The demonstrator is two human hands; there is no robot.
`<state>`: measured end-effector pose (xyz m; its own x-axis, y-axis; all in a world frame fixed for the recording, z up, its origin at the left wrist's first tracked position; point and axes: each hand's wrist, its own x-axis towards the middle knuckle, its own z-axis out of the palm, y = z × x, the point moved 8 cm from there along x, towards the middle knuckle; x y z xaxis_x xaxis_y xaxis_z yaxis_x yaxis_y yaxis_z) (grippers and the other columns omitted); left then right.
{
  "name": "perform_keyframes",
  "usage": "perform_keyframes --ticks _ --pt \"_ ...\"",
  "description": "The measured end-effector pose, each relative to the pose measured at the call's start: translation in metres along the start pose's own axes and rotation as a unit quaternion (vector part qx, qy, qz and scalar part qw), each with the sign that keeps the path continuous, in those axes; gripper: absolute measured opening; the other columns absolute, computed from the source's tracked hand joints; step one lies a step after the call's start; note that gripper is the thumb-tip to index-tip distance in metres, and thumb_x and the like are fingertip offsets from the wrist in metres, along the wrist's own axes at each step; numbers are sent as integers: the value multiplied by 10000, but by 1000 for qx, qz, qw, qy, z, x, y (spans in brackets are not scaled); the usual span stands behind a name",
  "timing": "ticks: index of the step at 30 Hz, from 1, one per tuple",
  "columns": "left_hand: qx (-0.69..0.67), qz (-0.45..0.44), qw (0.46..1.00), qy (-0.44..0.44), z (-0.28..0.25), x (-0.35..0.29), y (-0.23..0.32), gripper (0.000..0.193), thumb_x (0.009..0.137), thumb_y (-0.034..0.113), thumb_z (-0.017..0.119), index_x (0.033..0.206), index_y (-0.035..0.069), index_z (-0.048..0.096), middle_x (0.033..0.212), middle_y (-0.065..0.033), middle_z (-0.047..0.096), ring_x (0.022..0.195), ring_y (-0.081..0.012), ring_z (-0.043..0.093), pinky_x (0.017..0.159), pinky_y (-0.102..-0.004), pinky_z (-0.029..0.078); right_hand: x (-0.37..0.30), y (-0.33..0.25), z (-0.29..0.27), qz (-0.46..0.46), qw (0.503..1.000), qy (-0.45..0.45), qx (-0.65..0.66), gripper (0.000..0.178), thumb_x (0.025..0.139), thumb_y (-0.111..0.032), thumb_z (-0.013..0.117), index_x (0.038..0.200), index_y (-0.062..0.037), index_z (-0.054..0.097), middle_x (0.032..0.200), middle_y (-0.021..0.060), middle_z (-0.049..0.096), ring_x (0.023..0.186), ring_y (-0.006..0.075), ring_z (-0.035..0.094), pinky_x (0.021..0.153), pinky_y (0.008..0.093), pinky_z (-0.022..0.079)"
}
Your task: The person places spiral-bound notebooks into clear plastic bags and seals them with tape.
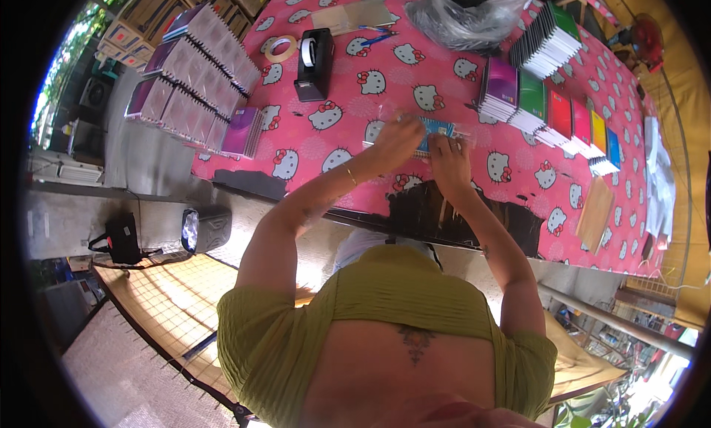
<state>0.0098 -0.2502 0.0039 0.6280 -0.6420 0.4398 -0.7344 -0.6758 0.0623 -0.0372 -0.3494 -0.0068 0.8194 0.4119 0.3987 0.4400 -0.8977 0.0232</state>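
A small blue spiral notebook lies on the table in front of me, with clear plastic film around it and sticking out past its ends. My left hand is closed at the notebook's left end, its fingers pinched on the film. From the right, my right hand holds the notebook against the table, fingers bent over its near edge. Both hands cover part of the notebook.
Wrapped spiral notebooks stand stacked at the left. A black tape dispenser, a tape roll and pens lie beyond my hands. Colored notebooks line the right. A plastic bag sits at the back, a wooden board near right.
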Motion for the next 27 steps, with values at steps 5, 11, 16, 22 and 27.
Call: perform_keyframes --ticks 5,11,16,22,27 --pt "103 -32 991 81 -47 -59 -94 155 720 113 634 874 108 653 842 -63 662 829 -239 657 894 -421 469 -7 0 5 0 1000 15 0 522 787 -284 731 1234 -40 617 1171 69 600 1098 220 593 1001 421 405" --pt "-228 -439 838 230 -68 -150 -278 256 788 263 780 891 42 702 720 -50 643 672 -147 635 605 -308 493 -2 -3 1 -9 996 4 84 514 770 -243 775 1234 -78 626 1154 47 616 1094 220 590 984 430 405" --pt "-523 -547 634 157 -39 -140 -285 312 796 302 806 936 35 724 774 6 662 590 -74 513 540 -249 402 -6 1 -1 2 997 13 70 472 761 -233 773 1184 -70 642 1143 45 631 1075 213 611 960 413 421" --pt "-527 -530 571 339 -37 -149 -252 193 831 213 759 950 64 726 798 23 672 601 -65 535 530 -208 332 -9 1 -8 13 997 30 71 452 761 -206 773 1168 -60 642 1122 50 631 1054 209 622 942 405 428" --pt "-244 -595 732 226 -25 -196 -276 277 814 274 769 940 29 740 869 -71 737 706 -162 683 602 -333 515 -2 -7 -7 1 995 18 93 445 764 -204 772 1168 -69 641 1069 59 618 1033 214 624 937 411 431"
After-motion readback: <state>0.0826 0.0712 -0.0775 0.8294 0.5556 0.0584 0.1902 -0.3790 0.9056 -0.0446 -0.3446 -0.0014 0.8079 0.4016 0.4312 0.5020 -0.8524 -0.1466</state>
